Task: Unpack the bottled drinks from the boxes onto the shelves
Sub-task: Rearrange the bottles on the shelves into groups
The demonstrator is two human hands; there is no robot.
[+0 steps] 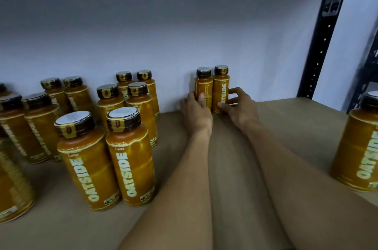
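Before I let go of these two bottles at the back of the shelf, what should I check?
1. Left bottle and right bottle upright: ok.
2. Both caps on: ok.
3. Right bottle's base on the shelf board: ok. The left bottle's base is hidden behind the left hand: cannot tell.
4. OATSIDE label facing out: right bottle ok, left bottle not ok.
5. Bare board behind the left hand and right hand for pulling back: ok.
6. Bottles touching the back wall: cannot tell.
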